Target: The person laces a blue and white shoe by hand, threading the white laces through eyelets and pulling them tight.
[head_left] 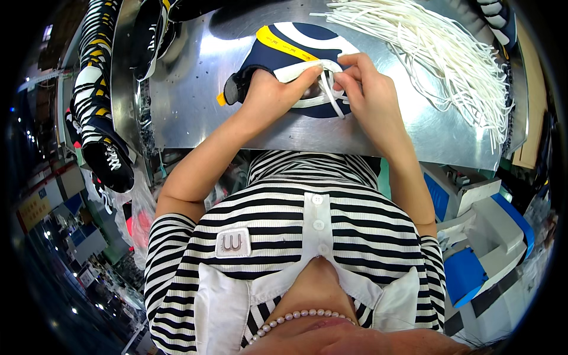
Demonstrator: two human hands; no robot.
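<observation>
A navy shoe upper [253,58] with white panels and a yellow stripe [283,45] lies on its side on the metal table. My left hand [271,94] reaches into its collar opening, fingers hidden inside, while the thumb presses on the white eyelet strip [288,72]. At the toe end of that strip, my right hand [370,83] is closed, thumb and fingers pinched at the white shoelace [331,97]. The lace passes through the eyelets, and loose strands of it hang down between my two hands.
A large bundle of loose white shoelaces [432,62] covers the table's right side. The shiny metal tabletop [189,118] ends close to my body. A long row of shoes [94,77] runs along the left, and a dark shoe [151,38] rests at the far-left corner. Blue-and-grey equipment [479,236] stands at lower right.
</observation>
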